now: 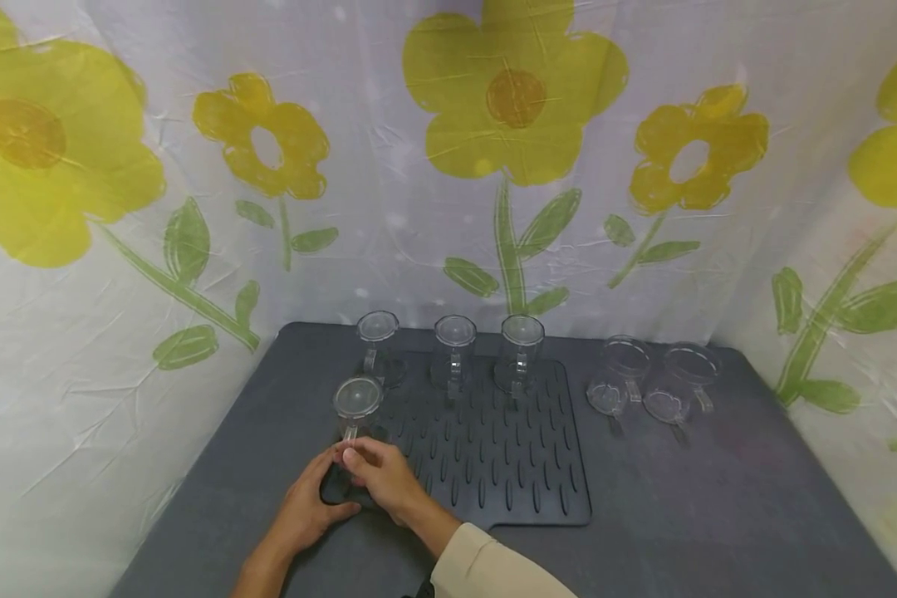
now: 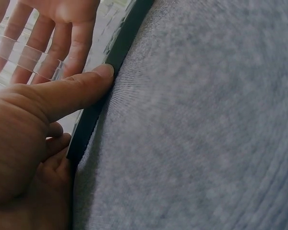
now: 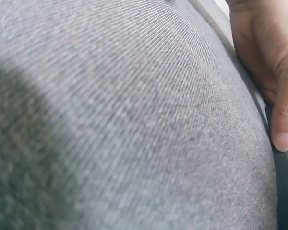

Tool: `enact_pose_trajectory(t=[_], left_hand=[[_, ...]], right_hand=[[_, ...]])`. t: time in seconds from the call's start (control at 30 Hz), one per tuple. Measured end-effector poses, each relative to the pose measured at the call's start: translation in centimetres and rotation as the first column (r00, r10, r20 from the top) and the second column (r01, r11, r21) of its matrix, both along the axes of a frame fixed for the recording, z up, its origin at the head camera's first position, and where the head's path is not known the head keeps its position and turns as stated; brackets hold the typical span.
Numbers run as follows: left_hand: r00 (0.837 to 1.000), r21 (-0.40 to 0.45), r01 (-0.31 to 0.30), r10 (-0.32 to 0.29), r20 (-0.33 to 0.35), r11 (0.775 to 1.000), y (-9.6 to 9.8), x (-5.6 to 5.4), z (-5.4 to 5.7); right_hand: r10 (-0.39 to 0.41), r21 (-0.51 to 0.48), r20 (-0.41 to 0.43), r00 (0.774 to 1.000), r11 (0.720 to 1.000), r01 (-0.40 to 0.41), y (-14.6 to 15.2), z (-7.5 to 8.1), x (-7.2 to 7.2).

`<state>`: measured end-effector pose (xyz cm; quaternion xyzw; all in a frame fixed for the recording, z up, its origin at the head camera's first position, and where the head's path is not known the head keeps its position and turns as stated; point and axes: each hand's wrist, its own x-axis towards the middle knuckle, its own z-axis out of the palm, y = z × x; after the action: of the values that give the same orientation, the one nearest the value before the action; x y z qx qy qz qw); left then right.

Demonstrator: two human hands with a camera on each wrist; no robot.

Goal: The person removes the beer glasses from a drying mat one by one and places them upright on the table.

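In the head view, my right hand [image 1: 384,475] pinches the handle of a clear glass mug [image 1: 358,399]. This mug stands base up at the left front of a black drying mat [image 1: 493,465]. My left hand [image 1: 303,508] spreads around the mat's near left corner, beside the right hand. Its thumb [image 2: 81,91] presses the mat's edge in the left wrist view. There, the right hand's fingers [image 2: 62,38] show behind a clear strip of the mug. The right wrist view catches the left hand [image 3: 273,62] at the mat's edge; the right hand is out of it.
Along the back of the mat stand three more upturned glass mugs, at left [image 1: 378,340], middle [image 1: 455,345] and right [image 1: 522,345]. Two upright glass mugs [image 1: 619,374] are on the grey table [image 1: 680,515], right of the mat. A flowered curtain [image 1: 374,224] hangs behind.
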<state>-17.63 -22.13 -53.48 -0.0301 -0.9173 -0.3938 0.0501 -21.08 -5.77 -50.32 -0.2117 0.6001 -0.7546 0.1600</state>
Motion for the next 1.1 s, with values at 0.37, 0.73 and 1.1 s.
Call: enact_pose_trajectory(t=[0.37,0.73,1.1], left_hand=[[1.000,0.006,0.002,-0.002,-0.005,1.000,0.1,0.2,-0.1],[0.997,-0.002,-0.014,0.014,0.081,1.000,0.0,0.3,0.3],[0.997,-0.004,-0.017,0.017,0.074,1.000,0.1,0.2,0.5]], right_hand=[[-0.062,-0.011,-0.009,0.998,0.998,0.062,0.0,0.3,0.4],[-0.065,-0.058,-0.007,0.998,0.996,0.065,1.4,1.1,1.4],[0.016,-0.077,-0.078,0.997,0.997,-0.022,3.8,2.3,2.6]])
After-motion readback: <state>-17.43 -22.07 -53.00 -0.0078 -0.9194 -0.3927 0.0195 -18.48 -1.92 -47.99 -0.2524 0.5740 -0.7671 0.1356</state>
